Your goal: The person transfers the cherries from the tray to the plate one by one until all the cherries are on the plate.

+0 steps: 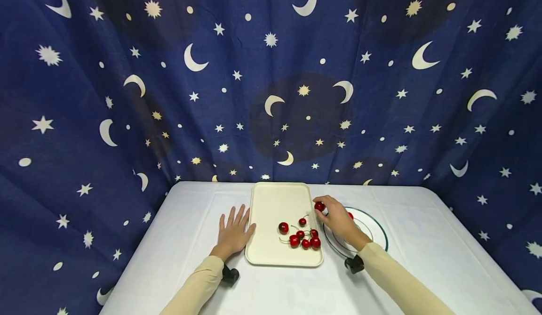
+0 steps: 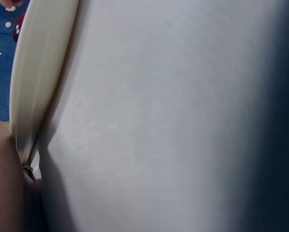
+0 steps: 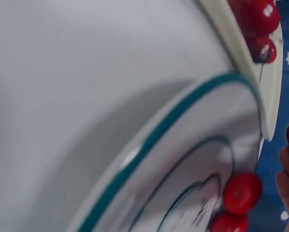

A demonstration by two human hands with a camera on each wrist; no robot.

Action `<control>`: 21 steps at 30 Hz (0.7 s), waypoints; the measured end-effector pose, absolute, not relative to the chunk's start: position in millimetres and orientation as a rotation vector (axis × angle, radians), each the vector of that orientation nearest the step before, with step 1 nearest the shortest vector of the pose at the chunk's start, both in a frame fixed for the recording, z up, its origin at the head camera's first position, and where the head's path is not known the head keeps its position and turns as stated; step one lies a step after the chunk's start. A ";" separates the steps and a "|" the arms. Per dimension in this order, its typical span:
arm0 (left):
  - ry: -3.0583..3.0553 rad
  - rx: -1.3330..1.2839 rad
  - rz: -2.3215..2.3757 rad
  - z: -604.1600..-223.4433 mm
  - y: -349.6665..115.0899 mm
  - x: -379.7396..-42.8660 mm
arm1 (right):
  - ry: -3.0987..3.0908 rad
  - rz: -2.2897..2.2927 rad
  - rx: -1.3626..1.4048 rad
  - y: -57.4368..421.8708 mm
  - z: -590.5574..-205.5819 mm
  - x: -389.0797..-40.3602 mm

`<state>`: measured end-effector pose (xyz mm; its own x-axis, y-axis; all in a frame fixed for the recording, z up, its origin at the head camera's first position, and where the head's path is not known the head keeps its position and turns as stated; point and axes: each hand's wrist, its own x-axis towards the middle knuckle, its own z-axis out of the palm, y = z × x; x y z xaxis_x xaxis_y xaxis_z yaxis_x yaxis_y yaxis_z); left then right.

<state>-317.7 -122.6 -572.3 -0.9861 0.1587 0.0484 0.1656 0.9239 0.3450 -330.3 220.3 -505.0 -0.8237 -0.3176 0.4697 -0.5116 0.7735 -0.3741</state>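
My right hand (image 1: pixel 340 218) pinches a dark red cherry (image 1: pixel 319 206) between thumb and fingertips, held by the tray's right edge and over the near-left part of a round plate. That white plate (image 1: pixel 379 230) has a green rim and ring lines; two red cherries (image 3: pixel 242 193) lie on it in the right wrist view. Several cherries (image 1: pixel 294 241), some with stems, are grouped on the right half of the cream rectangular tray (image 1: pixel 271 256). My left hand (image 1: pixel 234 231) lies with fingers spread at the tray's left edge, its thumb right at the rim.
A white cloth covers the table (image 1: pixel 427 239). Behind and at both sides hangs a dark blue curtain (image 1: pixel 237 112) with moons and stars. The plate stands close to the tray's right side. A black wrist camera (image 1: pixel 354 264) sits under the right wrist.
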 end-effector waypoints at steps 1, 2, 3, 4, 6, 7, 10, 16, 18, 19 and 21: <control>-3.066 -0.258 -0.549 -571.7 -122.5 -317.5 | -2.598 0.724 0.607 224.7 -504.8 -329.8; -3.065 -0.259 -0.549 -571.1 -122.3 -317.1 | -2.611 0.738 0.588 229.1 -505.2 -329.5; -3.068 -0.257 -0.545 -570.5 -122.2 -316.8 | -2.623 0.744 0.571 233.4 -505.6 -328.9; -3.068 -0.255 -0.547 -570.1 -122.2 -316.4 | -2.638 0.755 0.544 237.7 -506.3 -328.1; -3.067 -0.254 -0.550 -569.2 -122.1 -315.8 | -2.655 0.750 0.510 245.6 -508.0 -326.4; -3.064 -0.255 -0.553 -568.8 -122.0 -315.4 | -2.662 0.738 0.499 249.3 -509.2 -325.6; -3.061 -0.256 -0.560 -567.4 -121.6 -313.9 | -2.677 0.708 0.477 258.3 -512.2 -322.4; -3.067 -0.254 -0.559 -566.0 -120.9 -313.6 | -2.719 0.641 0.428 267.4 -518.6 -318.7; -3.070 -0.252 -0.562 -565.7 -121.0 -313.5 | -2.718 0.609 0.414 267.9 -520.8 -318.9; -3.071 -0.251 -0.560 -565.8 -121.1 -313.6 | -2.710 0.593 0.411 267.7 -521.4 -318.6; -3.072 -0.248 -0.555 -565.1 -121.0 -313.3 | -2.692 0.565 0.402 267.4 -522.3 -318.0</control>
<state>-313.3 -121.0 -565.1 -0.9874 0.1535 0.0377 0.1570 0.9246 0.3470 -318.0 267.4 -522.3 -0.8949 -0.1992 0.3994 -0.3429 0.8797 -0.3295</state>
